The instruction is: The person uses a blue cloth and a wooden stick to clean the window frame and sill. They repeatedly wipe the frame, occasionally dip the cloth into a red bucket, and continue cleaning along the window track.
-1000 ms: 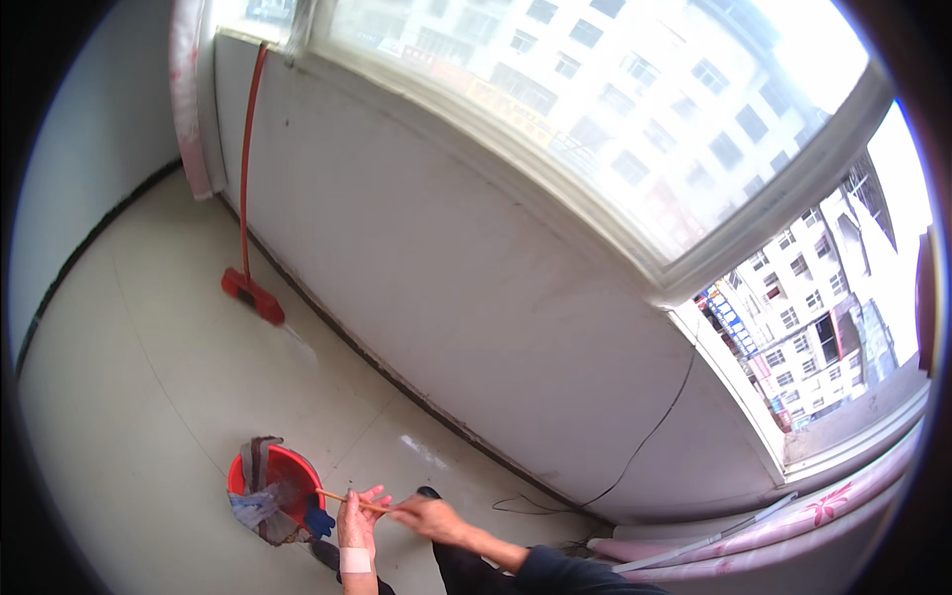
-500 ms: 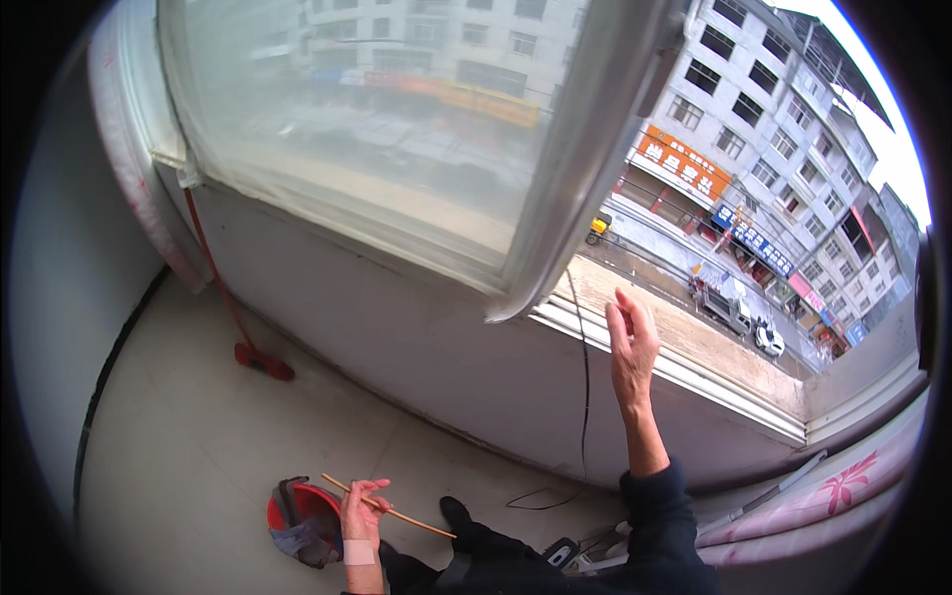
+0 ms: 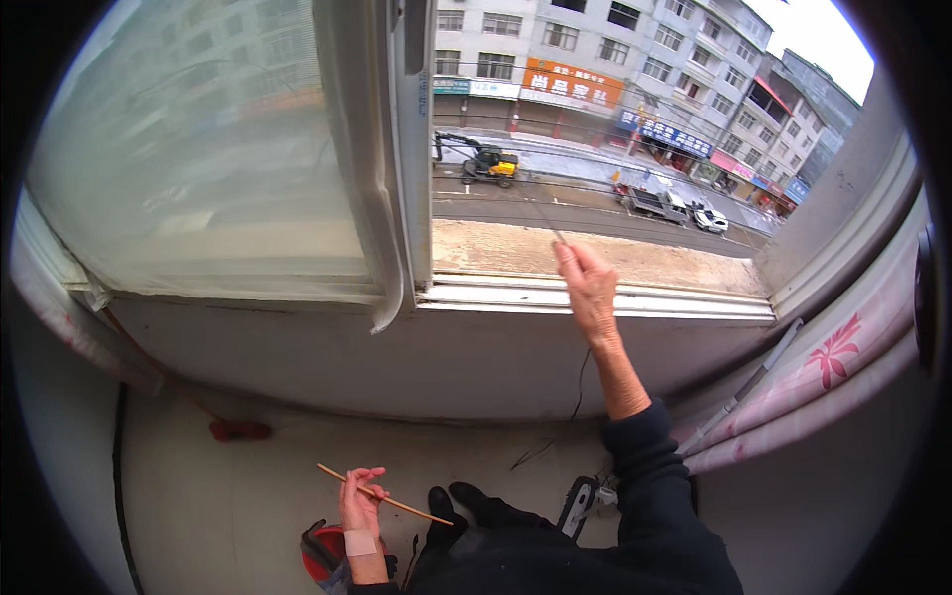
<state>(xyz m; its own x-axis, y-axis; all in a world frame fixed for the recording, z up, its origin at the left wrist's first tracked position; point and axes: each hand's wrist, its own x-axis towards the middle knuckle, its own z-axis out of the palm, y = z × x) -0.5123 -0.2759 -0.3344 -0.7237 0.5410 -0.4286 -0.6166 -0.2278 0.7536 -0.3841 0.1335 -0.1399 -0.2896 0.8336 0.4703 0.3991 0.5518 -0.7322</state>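
Low on the left, my left hand (image 3: 360,504) is closed round a thin wooden stick (image 3: 412,511), which slants across above the floor. My right hand (image 3: 592,293) is raised in front of the open window, its thumb and fingers pinched on a thin black cable (image 3: 583,377). A short blurred dark length sticks up past the fingertips toward the street. Below the hand, the cable hangs along the wall to the floor; my hand hides the part between. Underneath my left wrist stands a red bucket (image 3: 315,555) with grey cloth over its rim.
A window pane with mesh (image 3: 218,188) covers the left of the opening. The white sill track (image 3: 684,303) runs below it. A rolled pink-patterned curtain (image 3: 793,397) and a grey pole (image 3: 744,387) are at right. A red broom (image 3: 240,430) rests on the floor at left.
My right hand has gone from spread fingers to a pinch on the cable. The view has swung right toward the window opening. My left hand keeps hold of the stick.
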